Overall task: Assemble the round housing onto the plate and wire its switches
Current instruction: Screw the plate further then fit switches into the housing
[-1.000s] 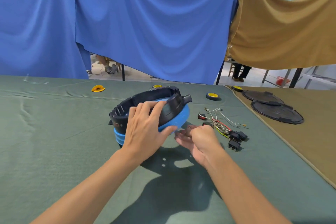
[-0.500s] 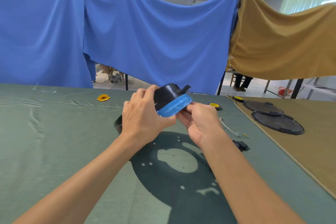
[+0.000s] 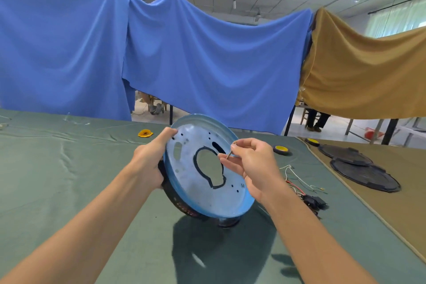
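left hand (image 3: 149, 161) grips left rim of blue plate (image 3: 191, 182), black round housing (image 3: 177, 203) behind it, held tilted at frame centre. right hand (image 3: 255, 166) pinches small screw (image 3: 230, 151) before plate's central cutout. wired switches (image 3: 311, 200) on surface (image 3: 69, 180), right of centre.

I take this for a workshop: clothed bench (image 3: 69, 180) left of the left hand (image 3: 149, 159), sheets (image 3: 207, 64) hung beyond, wires (image 3: 297, 180) beside the right hand (image 3: 255, 166)

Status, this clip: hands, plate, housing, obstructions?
Left hand grips blue round metal plate, black round housing behind it, tilted toward camera. Right hand pinches small screw near plate's holes. Wired switches lie aside, right.
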Available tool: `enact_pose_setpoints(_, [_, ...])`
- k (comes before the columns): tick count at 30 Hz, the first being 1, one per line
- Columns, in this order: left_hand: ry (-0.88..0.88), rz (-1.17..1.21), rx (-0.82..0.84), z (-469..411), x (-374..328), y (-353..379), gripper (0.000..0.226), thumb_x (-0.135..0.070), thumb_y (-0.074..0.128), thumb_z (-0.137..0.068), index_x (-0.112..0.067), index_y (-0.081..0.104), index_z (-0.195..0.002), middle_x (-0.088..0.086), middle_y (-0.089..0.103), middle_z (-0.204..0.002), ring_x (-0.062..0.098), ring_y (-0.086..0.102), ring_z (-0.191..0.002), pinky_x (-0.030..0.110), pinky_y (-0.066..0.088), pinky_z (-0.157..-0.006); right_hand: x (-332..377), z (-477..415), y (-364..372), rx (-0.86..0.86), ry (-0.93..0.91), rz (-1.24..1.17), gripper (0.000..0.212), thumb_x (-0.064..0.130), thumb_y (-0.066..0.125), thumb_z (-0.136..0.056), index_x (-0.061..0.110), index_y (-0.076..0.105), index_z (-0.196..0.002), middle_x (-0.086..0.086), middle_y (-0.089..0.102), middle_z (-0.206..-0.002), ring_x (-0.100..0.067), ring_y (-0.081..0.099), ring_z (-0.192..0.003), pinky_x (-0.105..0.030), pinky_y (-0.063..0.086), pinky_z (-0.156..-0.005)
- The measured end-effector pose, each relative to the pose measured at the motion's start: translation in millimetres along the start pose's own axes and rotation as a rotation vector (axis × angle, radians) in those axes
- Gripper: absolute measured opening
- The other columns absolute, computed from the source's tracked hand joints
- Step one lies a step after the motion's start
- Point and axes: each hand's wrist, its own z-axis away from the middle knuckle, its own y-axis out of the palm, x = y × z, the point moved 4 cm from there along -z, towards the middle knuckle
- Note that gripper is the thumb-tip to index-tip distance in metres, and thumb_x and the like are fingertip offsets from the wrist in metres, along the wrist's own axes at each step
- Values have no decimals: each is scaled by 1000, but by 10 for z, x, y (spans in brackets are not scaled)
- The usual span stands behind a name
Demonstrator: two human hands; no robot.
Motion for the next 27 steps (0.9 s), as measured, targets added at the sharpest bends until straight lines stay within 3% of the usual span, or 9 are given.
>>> enact_pose_setpoints(2, [-72,-48,21,-39,123,-84,39,-49,77,-72,-14,62,-81,4,62,-48,26,61,-53,30,49,-48,-10,20,29,37,-17,76,3,0,56,-95,2,58,-95,-16,60,-97,-24,74,-74,-26,59,-63])
enact_pose_setpoints(6, [-116,-55,39,-171,279,-226,41,-53,75,-72,-14,62,-74,5,60,-60,27,58,-62,31,49,-51,-83,3,97,96,-83,300,7,3,59,-93,8,63,-90,-8,66,-87,-16,68,-71,-21,56,-59])
enact_pose_setpoints(11, [-146,28,114,-324,400,-302,38,-51,76,-74,-15,65,-74,0,59,-54,18,53,-37,25,45,-39,-223,-118,301,215,-136,489,10,4,61,-92,14,66,-91,-3,69,-86,-13,66,-73,-23,54,-61])
enact_pose_setpoints(12, [-142,40,130,-363,422,-316,38,-51,76,-75,-14,67,-80,1,63,-64,19,57,-43,27,48,-43,-250,-149,349,239,-152,529,10,5,63,-91,14,66,-90,-3,70,-85,-14,66,-74,-27,57,-64])
enact_pose_setpoints(15, [-124,48,159,-478,496,-356,43,-51,75,-76,-13,69,-95,10,64,-98,28,62,-79,38,51,-77,-322,-242,474,280,-200,644,10,8,65,-88,17,68,-88,-2,71,-85,-17,68,-78,-36,60,-73])
enact_pose_setpoints(18, [-134,65,168,-563,540,-361,46,-51,74,-77,-13,70,-102,13,65,-105,31,61,-90,43,49,-86,-375,-348,579,315,-255,737,8,9,67,-87,17,68,-87,-2,71,-86,-21,68,-84,-40,59,-76])
enact_pose_setpoints(20, [-167,61,169,-625,565,-348,46,-50,75,-76,-12,71,-102,12,68,-99,30,64,-85,41,53,-80,-398,-433,645,342,-291,784,5,11,69,-86,15,69,-89,-1,72,-85,-19,68,-84,-40,58,-79])
enact_pose_setpoints(24, [-309,76,162,-724,676,-269,37,-43,76,-74,-10,62,-66,6,59,-59,22,50,-49,28,44,-51,-429,-620,756,357,-363,870,5,13,70,-86,14,69,-91,0,72,-83,-14,67,-80,-37,56,-82])
enact_pose_setpoints(27, [-334,61,182,-768,728,-210,40,-45,78,-73,-7,67,-76,12,65,-73,28,57,-65,36,50,-66,-476,-740,829,371,-393,914,5,15,70,-88,16,69,-92,0,72,-84,-13,66,-79,-35,57,-81])
